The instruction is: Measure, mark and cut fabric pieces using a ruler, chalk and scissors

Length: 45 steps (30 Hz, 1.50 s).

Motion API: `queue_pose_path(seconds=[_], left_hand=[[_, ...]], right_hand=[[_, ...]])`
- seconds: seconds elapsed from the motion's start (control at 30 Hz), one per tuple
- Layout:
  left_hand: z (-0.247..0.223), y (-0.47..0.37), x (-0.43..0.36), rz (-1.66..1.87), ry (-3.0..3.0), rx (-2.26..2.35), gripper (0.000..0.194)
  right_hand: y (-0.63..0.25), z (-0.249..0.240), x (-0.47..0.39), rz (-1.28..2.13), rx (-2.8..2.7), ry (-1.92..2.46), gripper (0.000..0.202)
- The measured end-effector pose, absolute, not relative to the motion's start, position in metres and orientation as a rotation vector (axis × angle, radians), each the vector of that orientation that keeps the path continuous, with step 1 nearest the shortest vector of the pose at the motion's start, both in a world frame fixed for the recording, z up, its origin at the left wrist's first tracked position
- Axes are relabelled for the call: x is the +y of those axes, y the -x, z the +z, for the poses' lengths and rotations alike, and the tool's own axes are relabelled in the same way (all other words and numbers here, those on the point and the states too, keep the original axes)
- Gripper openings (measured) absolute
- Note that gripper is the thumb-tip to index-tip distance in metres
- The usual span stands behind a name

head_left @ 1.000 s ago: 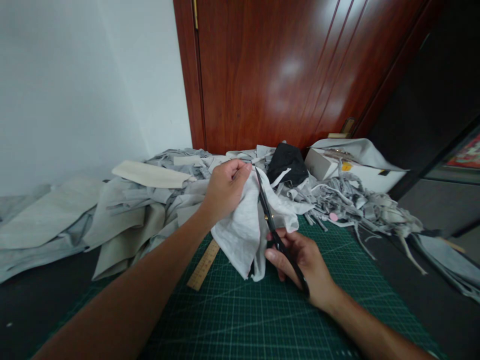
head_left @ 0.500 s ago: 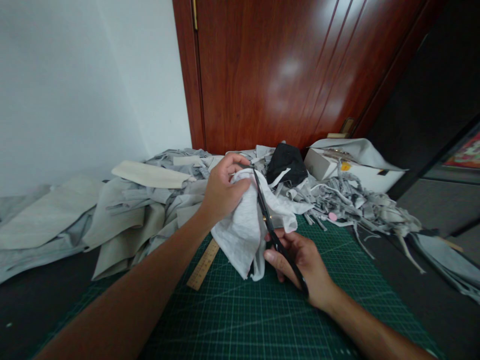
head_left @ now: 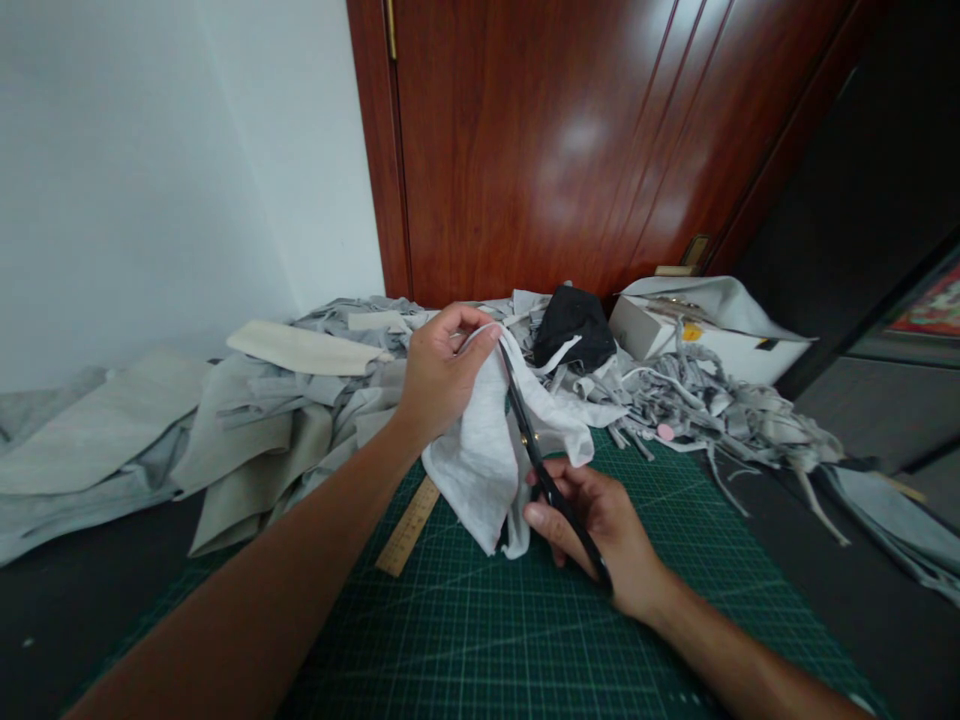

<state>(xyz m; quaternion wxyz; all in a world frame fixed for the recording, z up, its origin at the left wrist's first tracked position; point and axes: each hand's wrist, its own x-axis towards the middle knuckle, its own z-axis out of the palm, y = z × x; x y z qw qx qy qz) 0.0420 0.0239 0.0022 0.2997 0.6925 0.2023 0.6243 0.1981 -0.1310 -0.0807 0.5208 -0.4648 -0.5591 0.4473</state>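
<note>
A piece of white fabric hangs over the cutting mat, its upper edge pinched between the thumb and fingers of my left hand. My right hand grips the black handles of a pair of scissors. The blades point up and away, with their tips against the fabric close to my left thumb. On the right of the blades, part of the fabric drapes down as a narrower flap. Beneath the fabric, a wooden ruler is partly covered.
A green gridded cutting mat lies below. Grey and cream fabric pieces are heaped at left. Grey strips pile up at right, before a white box. A black cloth item sits at the back, near a wooden door.
My left hand has shifted slightly left, its thumb now nearer the fabric's top edge. The scissors have moved a little left and their blades look more closed.
</note>
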Motion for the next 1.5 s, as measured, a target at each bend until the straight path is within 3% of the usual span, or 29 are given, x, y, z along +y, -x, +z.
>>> queue_pose_path(seconds=[0.17,0.43,0.53,0.63,0.77,1.17,1.5], left_hand=[[0.0013,-0.0411,0.0253,1.733,-1.893,0.649,0.023],[0.0030,-0.0386,0.0235,1.820,-1.990,0.882,0.058],[0.0026,-0.0376,0.0231,1.723,-1.905,0.757,0.049],[0.0017,-0.0367,0.0227,1.582,-1.813,0.575,0.017],[0.0019,-0.0386,0.0215,1.579,-1.752,0.550,0.011],[0.0041,-0.0394,0.0206,1.691,-1.982,0.775,0.043],[0.0058,-0.0385,0.0181,1.746,-2.092,0.844,0.049]], right_hand=[[-0.1979,-0.0822,-0.1308,1.064,-1.357,1.111,0.042],[-0.1990,-0.0827,-0.1313,1.071,-1.380,1.094,0.040],[-0.1991,-0.0824,-0.1313,1.072,-1.379,1.093,0.040],[-0.1991,-0.0816,-0.1308,1.070,-1.368,1.090,0.041],[-0.1990,-0.0811,-0.1303,1.069,-1.354,1.094,0.042],[-0.1991,-0.0792,-0.1314,1.068,-1.374,1.101,0.046],[-0.2004,-0.0840,-0.1307,1.094,-1.378,0.992,0.041]])
